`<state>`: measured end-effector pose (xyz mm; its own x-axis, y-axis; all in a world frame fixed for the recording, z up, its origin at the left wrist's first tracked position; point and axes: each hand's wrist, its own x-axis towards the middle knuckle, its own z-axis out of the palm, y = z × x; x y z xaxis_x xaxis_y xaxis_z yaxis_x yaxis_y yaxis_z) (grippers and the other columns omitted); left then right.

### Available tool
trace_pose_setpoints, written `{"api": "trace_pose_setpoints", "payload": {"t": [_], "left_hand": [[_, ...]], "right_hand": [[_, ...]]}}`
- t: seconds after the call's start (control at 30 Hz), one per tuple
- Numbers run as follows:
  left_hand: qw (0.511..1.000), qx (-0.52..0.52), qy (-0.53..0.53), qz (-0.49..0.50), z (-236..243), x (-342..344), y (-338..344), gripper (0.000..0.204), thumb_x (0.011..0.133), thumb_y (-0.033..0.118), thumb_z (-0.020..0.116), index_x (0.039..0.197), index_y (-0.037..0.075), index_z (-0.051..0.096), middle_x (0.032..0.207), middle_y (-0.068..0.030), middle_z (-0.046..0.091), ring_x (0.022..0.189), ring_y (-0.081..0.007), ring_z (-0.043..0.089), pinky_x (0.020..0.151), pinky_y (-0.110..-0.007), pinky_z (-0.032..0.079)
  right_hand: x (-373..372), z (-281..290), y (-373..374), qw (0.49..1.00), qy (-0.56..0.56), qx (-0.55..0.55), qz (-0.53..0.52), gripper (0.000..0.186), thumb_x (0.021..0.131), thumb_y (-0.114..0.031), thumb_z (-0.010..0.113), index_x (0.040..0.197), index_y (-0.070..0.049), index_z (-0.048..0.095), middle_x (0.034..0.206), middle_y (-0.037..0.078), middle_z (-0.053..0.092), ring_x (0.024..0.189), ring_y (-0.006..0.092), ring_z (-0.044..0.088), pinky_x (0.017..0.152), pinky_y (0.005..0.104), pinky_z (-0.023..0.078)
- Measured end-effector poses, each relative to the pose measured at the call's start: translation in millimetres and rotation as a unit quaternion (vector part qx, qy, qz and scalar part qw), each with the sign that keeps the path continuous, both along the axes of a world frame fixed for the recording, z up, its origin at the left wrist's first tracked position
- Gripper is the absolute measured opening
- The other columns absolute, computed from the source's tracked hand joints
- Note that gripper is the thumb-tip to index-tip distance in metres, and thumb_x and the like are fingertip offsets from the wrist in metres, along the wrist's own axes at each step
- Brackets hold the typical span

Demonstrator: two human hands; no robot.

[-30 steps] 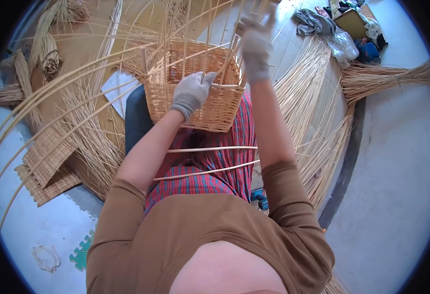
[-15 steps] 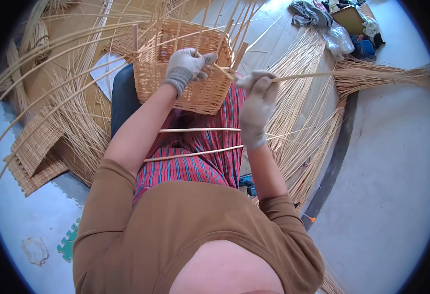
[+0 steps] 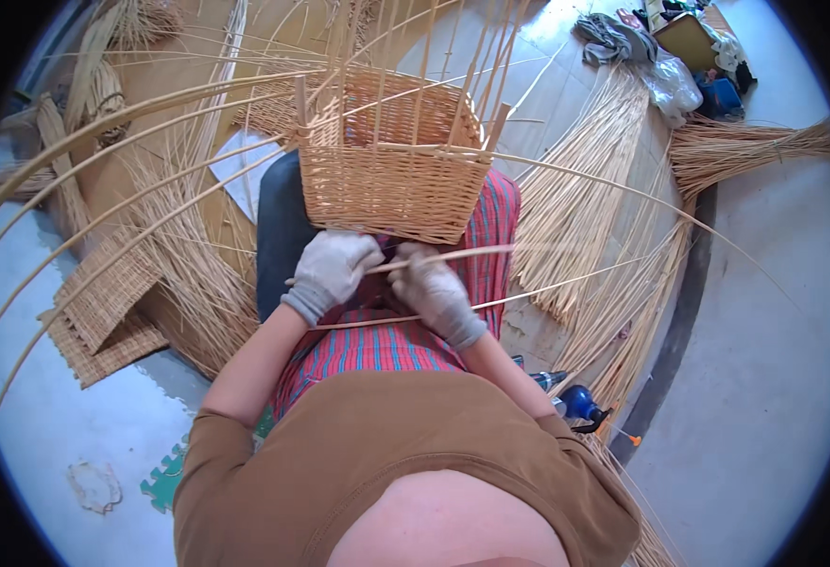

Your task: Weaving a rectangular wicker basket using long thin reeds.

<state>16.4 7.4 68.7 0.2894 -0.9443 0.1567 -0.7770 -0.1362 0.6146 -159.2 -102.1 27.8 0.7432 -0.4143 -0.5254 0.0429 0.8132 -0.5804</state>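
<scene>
Left hand [image 3: 332, 266]: dropped since half a second ago from the rim of the basket [image 3: 391, 189] to the striped cloth [image 3: 382, 354] over the lap; fingers curled in at a rod [image 3: 476, 253], undersides hidden, so cannot tell whether clamped or loose.
Right hand [image 3: 431, 291]: brought in from the basket's 4 o'clock side to the same rod, just beside the left hand at its 3 o'clock; fingers bent but blurred, so cannot tell whether clamped.
Long cane [image 3: 613, 180]: now free of the right hand, arching from the basket's rim toward 4 o'clock.
Basket: over the knees, at 12 o'clock from the hands; tall stakes rising from it, curved canes sweeping out toward 8 o'clock.
Rod: slanting slightly up toward 3 o'clock, far end blurred.
Second rod [image 3: 367, 323]: lying across the cloth, at 6 o'clock from the hands.
Around the hands: paper [image 3: 245, 170] at 10 o'clock, woven mats [image 3: 103, 293] at 9, loose canes [image 3: 585, 189] and a clear bag [image 3: 670, 87] at 2, a blue bottle [image 3: 580, 402] at 4.
</scene>
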Motion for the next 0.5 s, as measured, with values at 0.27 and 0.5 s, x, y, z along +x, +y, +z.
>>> {"api": "trace_pose_setpoints", "payload": {"t": [0.27, 0.5], "left_hand": [[0.955, -0.188, -0.081, 0.213, 29, 73, -48, 0.046, 0.092, 0.019, 0.065, 0.136, 0.018, 0.052, 0.117, -0.0118, 0.068, 0.09, -0.0334, 0.068, 0.074, -0.044, 0.054], [0.956, 0.054, 0.006, 0.288, 2, 69, -48, 0.068, 0.09, 0.014, 0.063, 0.151, 0.026, 0.037, 0.11, -0.0094, 0.071, 0.087, -0.0345, 0.068, 0.073, -0.044, 0.055]], "right_hand": [[18, 70, -124, 0.934, -0.141, -0.255, -0.206, 0.013, 0.098, 0.0, 0.057, 0.11, -0.004, 0.058, 0.108, 0.013, 0.068, 0.106, 0.0265, 0.067, 0.094, 0.0373, 0.06], [44, 52, -111, 0.928, -0.069, -0.306, -0.2, 0.007, 0.098, -0.005, 0.059, 0.105, -0.006, 0.058, 0.11, 0.013, 0.069, 0.103, 0.0233, 0.068, 0.089, 0.033, 0.061]]}}
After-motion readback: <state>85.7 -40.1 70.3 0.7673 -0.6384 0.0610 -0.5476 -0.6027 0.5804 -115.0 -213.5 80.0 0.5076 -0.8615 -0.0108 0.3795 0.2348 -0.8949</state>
